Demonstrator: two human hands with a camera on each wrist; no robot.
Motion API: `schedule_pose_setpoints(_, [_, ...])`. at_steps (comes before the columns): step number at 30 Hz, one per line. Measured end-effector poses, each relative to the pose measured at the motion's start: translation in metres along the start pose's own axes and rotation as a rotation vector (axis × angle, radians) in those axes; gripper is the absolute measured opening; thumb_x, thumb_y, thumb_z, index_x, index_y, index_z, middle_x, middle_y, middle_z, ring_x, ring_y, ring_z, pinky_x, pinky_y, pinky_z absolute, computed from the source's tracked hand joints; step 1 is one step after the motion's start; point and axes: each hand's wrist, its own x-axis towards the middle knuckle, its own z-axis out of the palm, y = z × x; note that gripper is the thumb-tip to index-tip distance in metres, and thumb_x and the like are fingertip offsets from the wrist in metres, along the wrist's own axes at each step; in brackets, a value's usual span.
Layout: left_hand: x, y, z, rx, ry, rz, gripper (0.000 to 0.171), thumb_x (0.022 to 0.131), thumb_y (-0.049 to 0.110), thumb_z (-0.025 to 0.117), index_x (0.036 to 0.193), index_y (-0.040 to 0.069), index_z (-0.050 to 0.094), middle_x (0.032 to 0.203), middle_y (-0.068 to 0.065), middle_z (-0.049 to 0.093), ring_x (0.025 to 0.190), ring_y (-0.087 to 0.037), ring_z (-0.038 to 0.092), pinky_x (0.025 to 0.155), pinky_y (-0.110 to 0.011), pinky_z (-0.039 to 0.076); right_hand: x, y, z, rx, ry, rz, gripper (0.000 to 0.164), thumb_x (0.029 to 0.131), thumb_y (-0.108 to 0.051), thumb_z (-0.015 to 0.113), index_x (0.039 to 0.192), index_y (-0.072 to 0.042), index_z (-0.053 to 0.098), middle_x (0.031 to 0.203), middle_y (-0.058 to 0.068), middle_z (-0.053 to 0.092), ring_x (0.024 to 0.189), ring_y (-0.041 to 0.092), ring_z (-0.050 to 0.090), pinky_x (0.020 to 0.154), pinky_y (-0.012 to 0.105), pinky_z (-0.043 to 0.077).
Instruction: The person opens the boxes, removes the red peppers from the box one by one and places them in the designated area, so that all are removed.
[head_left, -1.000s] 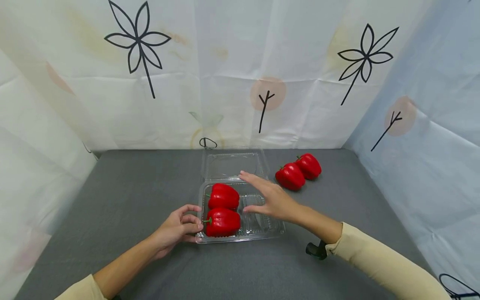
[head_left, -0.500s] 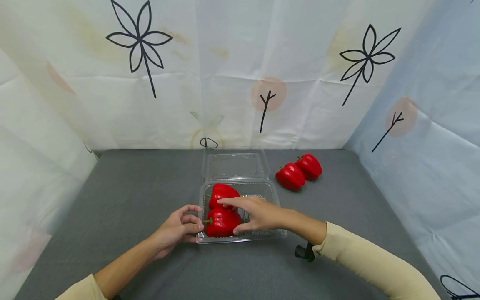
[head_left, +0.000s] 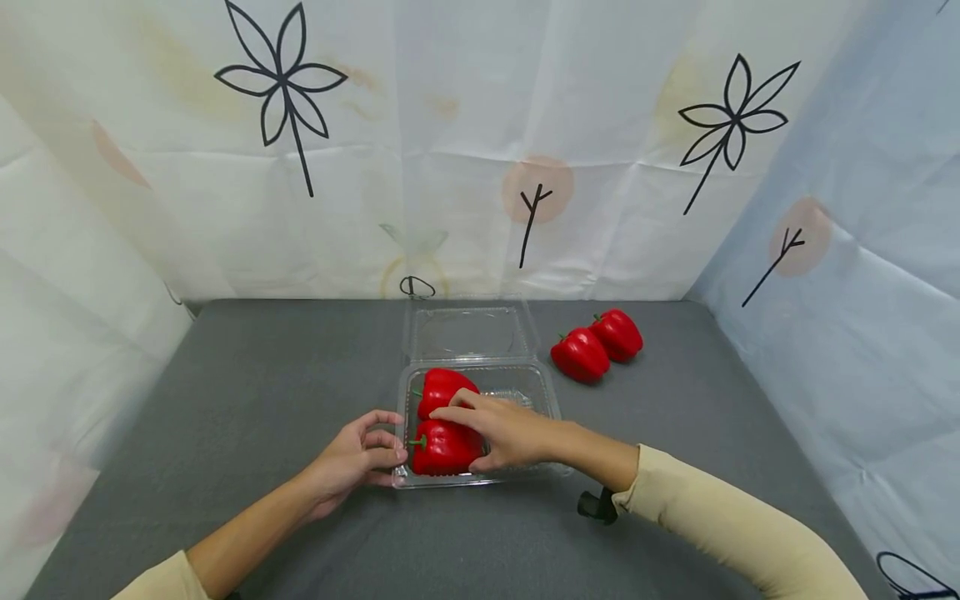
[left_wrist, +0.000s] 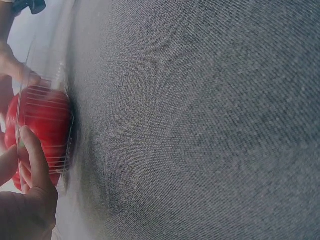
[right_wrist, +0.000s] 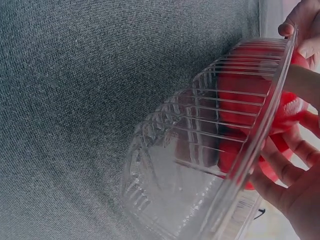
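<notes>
A clear plastic clamshell container lies with its lid folded back. Two red bell peppers sit along its left side, green stems toward the left. My left hand pinches the container's left rim between thumb and fingers, as the left wrist view also shows. Over the near bell pepper, my right hand curves its fingers across the top, with the thumb at its front right. The far bell pepper is partly covered by those fingers. In the right wrist view, the fingers reach over the container's rim.
Two more red bell peppers lie together on the grey table, right of the lid. White cloth with leaf drawings stands behind the table and along both sides.
My right hand has come down and left from above the container's right half onto the near bell pepper, its fingers curling in. My left hand keeps its place on the rim.
</notes>
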Motion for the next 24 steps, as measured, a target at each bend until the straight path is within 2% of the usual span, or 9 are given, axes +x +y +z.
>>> schedule_pose_setpoints(8, [0.000, -0.001, -0.001, -0.001, -0.014, 0.017, 0.057, 0.092, 0.002, 0.067, 0.138, -0.004, 0.033, 0.094, -0.008, 0.063, 0.085, -0.023, 0.064, 0.078, -0.044, 0.061, 0.000, 0.003, 0.002, 0.025, 0.011, 0.003, 0.080, 0.077, -0.019, 0.085, 0.145, -0.019, 0.042, 0.132, 0.001, 0.048, 0.113, 0.016, 0.052, 0.095, 0.031, 0.052])
schedule_pose_setpoints(15, [0.000, -0.002, -0.001, -0.002, -0.022, 0.023, 0.057, 0.092, 0.001, 0.067, 0.139, -0.004, 0.033, 0.093, -0.007, 0.062, 0.084, -0.022, 0.063, 0.079, -0.045, 0.060, -0.002, 0.005, -0.001, 0.089, -0.002, 0.004, 0.079, 0.078, -0.015, 0.083, 0.144, -0.019, 0.041, 0.133, -0.001, 0.047, 0.114, 0.014, 0.050, 0.093, 0.028, 0.051])
schedule_pose_setpoints(24, [0.000, -0.001, 0.001, -0.003, 0.000, 0.004, 0.058, 0.092, 0.001, 0.067, 0.139, -0.003, 0.033, 0.094, -0.008, 0.062, 0.085, -0.021, 0.063, 0.079, -0.044, 0.061, -0.007, 0.004, -0.009, 0.162, 0.007, 0.026, 0.077, 0.075, -0.015, 0.082, 0.142, -0.021, 0.043, 0.128, -0.002, 0.048, 0.113, 0.014, 0.050, 0.090, 0.027, 0.052])
